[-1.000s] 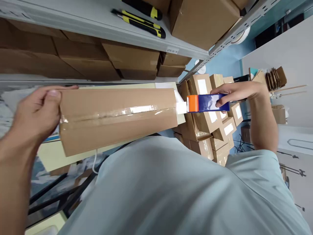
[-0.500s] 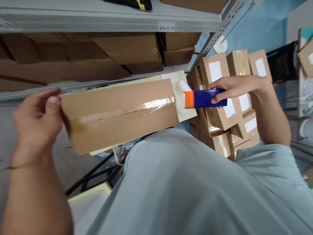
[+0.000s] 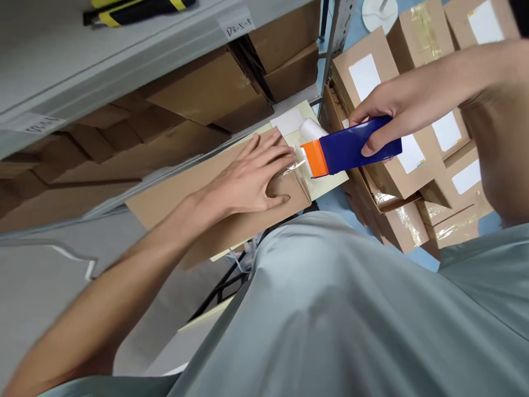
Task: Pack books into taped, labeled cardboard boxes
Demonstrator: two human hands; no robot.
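Note:
A long cardboard box [image 3: 165, 190] lies on a pale yellow board [image 3: 330, 184] in front of me. My left hand [image 3: 258, 176] rests flat on the box's right end with fingers spread, over a strip of clear tape [image 3: 289, 168]. In my right hand [image 3: 386, 118] is a blue and orange tape dispenser [image 3: 351, 146], gripped at its blue body. Its toothed orange end is just past the box's right edge, close to my left fingertips. A white roll [image 3: 312, 129] lies on the board behind the dispenser.
A metal shelf [image 3: 144, 47] runs along the far side, with cardboard boxes [image 3: 198, 88] beneath its upper level. On top lies a black and yellow utility knife [image 3: 140, 11]. Several labelled cartons [image 3: 367, 71] are stacked at the right, beside a shelf post [image 3: 341, 27].
My left hand has gone from the box's left end to lie flat on its right end. The view has turned, and the dispenser is now tilted, its orange end nearer the box edge.

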